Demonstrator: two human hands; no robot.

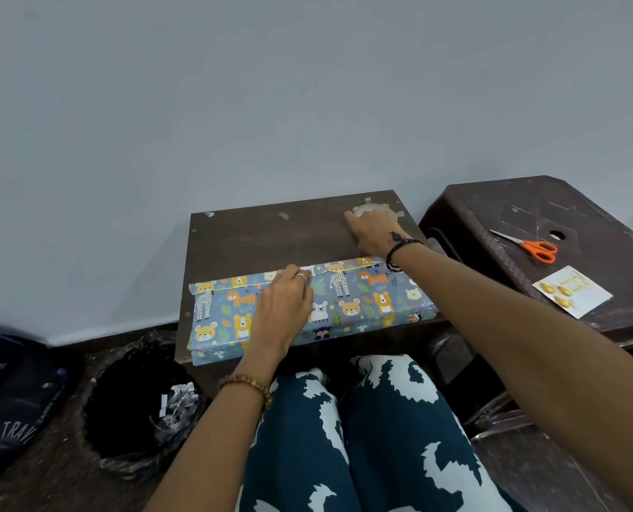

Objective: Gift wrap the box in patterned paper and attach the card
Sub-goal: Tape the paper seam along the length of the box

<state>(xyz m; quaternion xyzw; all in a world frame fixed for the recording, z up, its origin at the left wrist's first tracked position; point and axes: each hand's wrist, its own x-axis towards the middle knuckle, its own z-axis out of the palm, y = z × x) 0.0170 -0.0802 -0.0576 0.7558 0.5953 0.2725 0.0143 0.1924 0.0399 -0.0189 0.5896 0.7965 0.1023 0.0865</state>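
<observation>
At far left a dark printed bag (8, 408) lies on the floor beside a bin lined with black plastic (137, 404). The left hand (283, 308) lies flat on the box wrapped in blue animal-patterned paper (363, 301), its fingers (300, 277) nearly straight and close together, pressing the paper's overlapping edge along the box's far top edge. The box lies lengthwise across the near part of the small dark wooden desk (256, 234), which stands against a pale grey wall (307, 86). Farther right, the right hand (372, 230) reaches to the desk's far corner, its fingers curled down onto a roll of clear tape (366, 209); whether they grip it or only touch it cannot be told. Short tape strips stick to the desk's far edge. On the dark brown plastic stool (529, 205) to the right lie orange-handled scissors (529, 247) and, nearer, a white card with gold print (573, 291), well apart from the box.
</observation>
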